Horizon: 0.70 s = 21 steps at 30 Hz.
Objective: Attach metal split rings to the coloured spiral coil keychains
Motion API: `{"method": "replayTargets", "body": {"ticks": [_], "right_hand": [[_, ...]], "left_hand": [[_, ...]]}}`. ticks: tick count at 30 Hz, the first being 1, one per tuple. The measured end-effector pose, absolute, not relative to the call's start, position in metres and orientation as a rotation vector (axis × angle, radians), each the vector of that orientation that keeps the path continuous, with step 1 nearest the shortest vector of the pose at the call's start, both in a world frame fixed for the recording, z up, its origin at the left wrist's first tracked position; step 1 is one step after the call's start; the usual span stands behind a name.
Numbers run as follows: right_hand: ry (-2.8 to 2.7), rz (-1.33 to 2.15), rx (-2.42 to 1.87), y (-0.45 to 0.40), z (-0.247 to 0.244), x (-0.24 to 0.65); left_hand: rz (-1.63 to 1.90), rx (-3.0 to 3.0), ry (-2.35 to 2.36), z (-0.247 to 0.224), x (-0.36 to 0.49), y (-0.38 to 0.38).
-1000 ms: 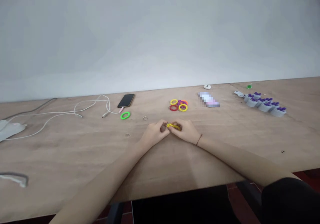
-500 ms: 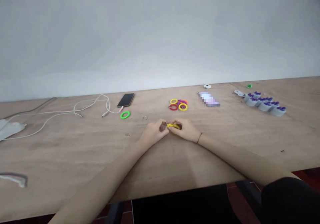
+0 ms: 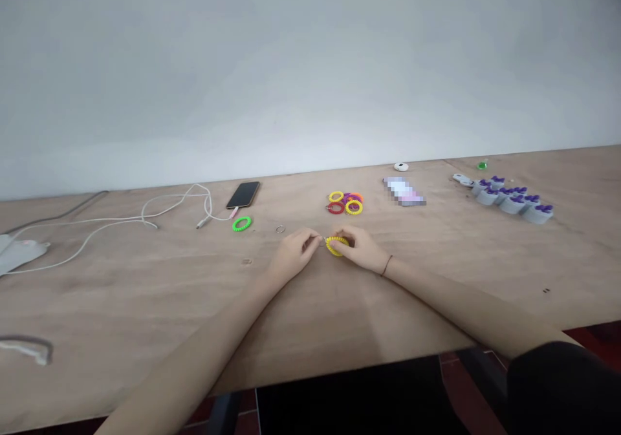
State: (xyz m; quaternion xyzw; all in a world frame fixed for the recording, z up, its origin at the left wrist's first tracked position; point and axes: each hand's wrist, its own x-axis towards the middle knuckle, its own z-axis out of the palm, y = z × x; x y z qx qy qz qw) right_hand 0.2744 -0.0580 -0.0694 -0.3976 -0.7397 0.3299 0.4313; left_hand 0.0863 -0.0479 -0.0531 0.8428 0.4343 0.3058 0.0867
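A yellow spiral coil wristband (image 3: pixel 334 247) is pinched in my right hand (image 3: pixel 361 249), its loop lying tilted under my thumb. At its left end sits a small metal split ring (image 3: pixel 324 241), and the fingertips of my left hand (image 3: pixel 297 252) are closed on it. Just beyond my hands lies a small pile of coil wristbands: a red one (image 3: pixel 335 208), yellow ones (image 3: pixel 354 207) and a purple one, with some orange behind. Left of the pile, a loose metal ring (image 3: pixel 280 229) and a bright green coil wristband (image 3: pixel 241 223) rest on the table.
The wooden table (image 3: pixel 145 318) meets a pale wall. A dark phone (image 3: pixel 243 194) with a white cable (image 3: pixel 179 194) lies at left, near a white power strip (image 3: pixel 22 253). At right are a blurred phone-like object (image 3: pixel 404 191), a white case (image 3: pixel 401 167) and several grey cups with purple tops (image 3: pixel 512 202).
The yellow wristband has turned so that more of its loop shows. My left fingers have drawn slightly left and closed more tightly together at the split ring.
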Motion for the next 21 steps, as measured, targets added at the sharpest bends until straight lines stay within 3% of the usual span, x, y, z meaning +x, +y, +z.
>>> {"method": "replayTargets", "body": {"ticks": [6,15,21], "right_hand": [[-1.886,0.8,-1.014,-0.0616,-0.0663,0.2739],[-1.839,0.69,-1.042,-0.0622,-0.0695,0.2742],[-1.968,0.707,-1.001,-0.0671,-0.0657,0.2717]], "left_hand": [[0.936,2.361,1.321,-0.0557,0.0913,-0.0506],[0.677,2.81,1.305,-0.0534,0.0831,-0.0481],[0.88,2.578,1.476,-0.055,0.0896,-0.0522]]}}
